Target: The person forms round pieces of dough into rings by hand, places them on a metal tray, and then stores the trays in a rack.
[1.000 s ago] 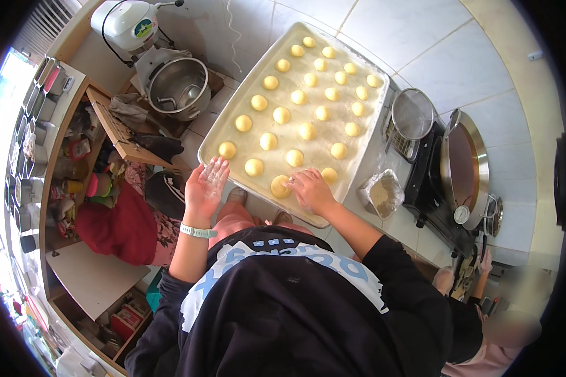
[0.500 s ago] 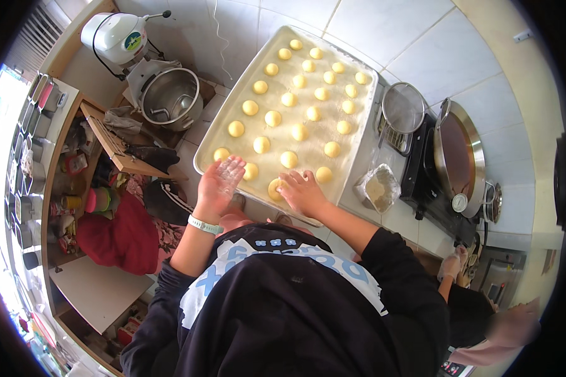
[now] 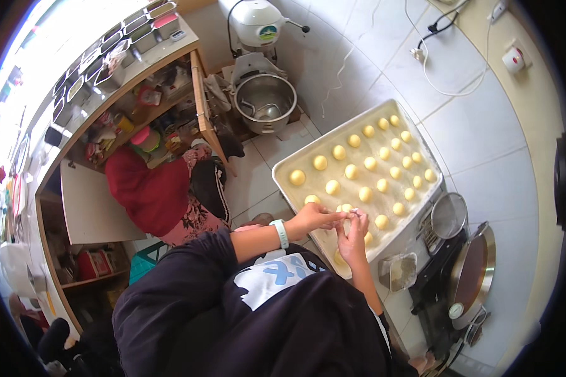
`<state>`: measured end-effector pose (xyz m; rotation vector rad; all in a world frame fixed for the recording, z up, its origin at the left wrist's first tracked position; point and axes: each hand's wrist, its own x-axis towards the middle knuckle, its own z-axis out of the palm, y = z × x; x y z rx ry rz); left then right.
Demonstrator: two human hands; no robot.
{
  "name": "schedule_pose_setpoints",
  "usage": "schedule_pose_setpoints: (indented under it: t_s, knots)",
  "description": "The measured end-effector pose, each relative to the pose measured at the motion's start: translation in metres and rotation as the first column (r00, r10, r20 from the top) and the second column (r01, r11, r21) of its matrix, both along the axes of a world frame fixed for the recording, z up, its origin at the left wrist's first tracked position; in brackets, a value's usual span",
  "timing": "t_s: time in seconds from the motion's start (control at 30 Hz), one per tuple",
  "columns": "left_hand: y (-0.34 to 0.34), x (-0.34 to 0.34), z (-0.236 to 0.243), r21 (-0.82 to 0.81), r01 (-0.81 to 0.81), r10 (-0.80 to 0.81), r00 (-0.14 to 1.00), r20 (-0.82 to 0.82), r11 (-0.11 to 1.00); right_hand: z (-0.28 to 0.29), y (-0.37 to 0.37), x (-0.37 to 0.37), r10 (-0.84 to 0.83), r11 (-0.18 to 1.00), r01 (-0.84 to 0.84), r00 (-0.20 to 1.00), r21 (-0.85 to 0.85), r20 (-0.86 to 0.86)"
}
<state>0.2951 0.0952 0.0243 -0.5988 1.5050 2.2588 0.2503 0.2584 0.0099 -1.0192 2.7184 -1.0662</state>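
Note:
A large pale baking tray [image 3: 314, 182] holds rows of small round yellow dough balls [image 3: 351, 171]. Over its near part, my left hand [image 3: 317, 218] and my right hand [image 3: 355, 235] meet at the fingertips. The left one, with a light watch band [image 3: 279, 234] at the wrist, reaches in from the left with its fingers pressed together. My right hand's fingers are bent up against those of the left. Whatever may be between the fingertips is too small to make out. Some balls at the tray's near edge are partly hidden behind my hands.
A white stand mixer [image 3: 251, 22] with a steel bowl [image 3: 265, 103] stands beyond the tray. To the right are a square container [image 3: 398, 272], a round sieve [image 3: 449, 215] and a wide pan [image 3: 471, 276] on a black stove [image 3: 431, 308]. A person in red [image 3: 148, 188] crouches by an open cupboard at left.
My view has turned, so the tray appears farther right. My left hand was open, palm up, and my right hand was at a dough ball on the tray. Now both have come together.

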Motion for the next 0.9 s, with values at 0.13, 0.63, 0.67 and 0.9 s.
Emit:
schedule_pose_setpoints:
  t_s: [0.13, 0.63, 0.67, 0.9]
  knots:
    - [0.007, -0.006, 0.008, 0.089, -0.176, 0.183, 0.98, -0.078, 0.98, 0.041, -0.022, 0.002, -0.028, 0.995, 0.05, 0.973, 0.088, -0.228]
    - [0.021, -0.015, 0.024, -0.096, -0.125, 0.097, 0.962, -0.257, 0.987, 0.049, -0.006, -0.007, 0.03, 0.81, 0.281, 0.857, -0.515, 0.515]
    - [0.02, -0.014, 0.027, -0.15, -0.07, 0.033, 0.971, -0.236, 0.986, 0.051, -0.002, -0.012, 0.043, 0.809, 0.277, 0.852, -0.518, 0.522]
    - [0.026, -0.014, 0.035, 0.021, -0.23, 0.22, 0.897, -0.382, 0.973, 0.062, 0.012, -0.016, 0.005, 0.844, 0.274, 0.856, -0.461, 0.517]
